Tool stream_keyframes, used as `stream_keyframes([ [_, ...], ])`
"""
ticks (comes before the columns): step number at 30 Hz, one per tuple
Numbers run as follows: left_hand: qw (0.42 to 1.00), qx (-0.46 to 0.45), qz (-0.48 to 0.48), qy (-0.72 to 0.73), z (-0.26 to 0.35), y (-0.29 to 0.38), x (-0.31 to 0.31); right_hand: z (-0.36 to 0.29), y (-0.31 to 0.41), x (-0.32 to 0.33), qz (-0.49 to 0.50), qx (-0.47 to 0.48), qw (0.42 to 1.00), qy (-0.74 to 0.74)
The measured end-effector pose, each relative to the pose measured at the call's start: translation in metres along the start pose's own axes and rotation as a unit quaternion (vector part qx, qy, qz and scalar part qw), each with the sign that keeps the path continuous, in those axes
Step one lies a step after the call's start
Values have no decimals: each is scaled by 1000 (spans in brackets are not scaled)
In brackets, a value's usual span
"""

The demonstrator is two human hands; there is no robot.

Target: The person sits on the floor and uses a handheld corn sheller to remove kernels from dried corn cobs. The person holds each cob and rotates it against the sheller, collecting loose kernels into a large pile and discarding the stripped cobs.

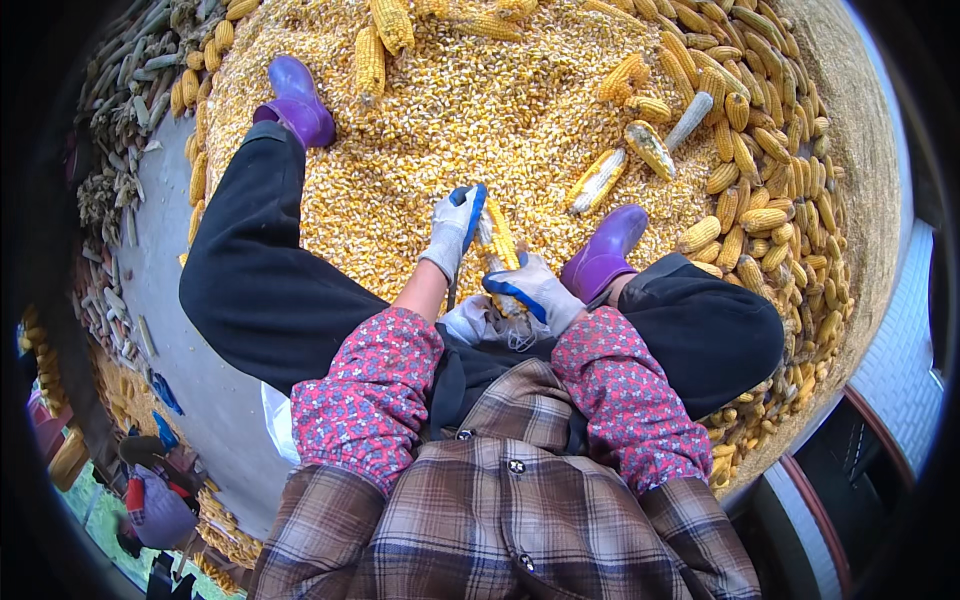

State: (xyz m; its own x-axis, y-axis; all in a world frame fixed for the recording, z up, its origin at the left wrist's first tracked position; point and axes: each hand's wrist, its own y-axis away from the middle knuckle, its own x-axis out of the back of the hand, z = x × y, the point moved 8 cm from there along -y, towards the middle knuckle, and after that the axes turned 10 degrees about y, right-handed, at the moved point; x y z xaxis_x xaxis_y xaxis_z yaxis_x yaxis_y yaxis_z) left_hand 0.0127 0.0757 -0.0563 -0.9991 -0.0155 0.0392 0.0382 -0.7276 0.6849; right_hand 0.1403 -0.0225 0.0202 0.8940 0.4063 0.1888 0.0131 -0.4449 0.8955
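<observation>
A partly shelled ear of corn [501, 238] is held at a slant between my hands, with a bare pale strip along its left side. My left hand [456, 229], in a grey-white glove with a blue coated palm, grips its upper left side; the fingertips are partly hidden. Lower down, my right hand [541, 291], gloved alike, is closed around the ear with the thumb across it. A crumpled white plastic bag [469, 319] lies beneath the hands in my lap. Loose corn kernels [420, 150] are spread deep before me.
Purple boots [296, 101] stand on the kernels. Half-shelled ears [598, 180] and a bare cob [688, 120] lie at the right, by a large heap of unshelled ears [780, 202]. Stripped cobs [112, 300] cover the left floor [172, 247]. A person [157, 502] is at the lower left.
</observation>
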Motion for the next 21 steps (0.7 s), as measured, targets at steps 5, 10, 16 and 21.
stream_keyframes([
  [5,978,-26,135,-160,10,8,17,-27,-40,-21,-2,21,985,169],
  [10,975,-69,108,-180,28,16,14,-25,-38,-31,-25,39,989,139],
  [16,1000,1,-17,11,14,6,-3,5,19,-18,-95,48,976,-189],
  [21,986,139,-50,80,1,23,-6,-3,18,9,-24,19,966,-256],
])
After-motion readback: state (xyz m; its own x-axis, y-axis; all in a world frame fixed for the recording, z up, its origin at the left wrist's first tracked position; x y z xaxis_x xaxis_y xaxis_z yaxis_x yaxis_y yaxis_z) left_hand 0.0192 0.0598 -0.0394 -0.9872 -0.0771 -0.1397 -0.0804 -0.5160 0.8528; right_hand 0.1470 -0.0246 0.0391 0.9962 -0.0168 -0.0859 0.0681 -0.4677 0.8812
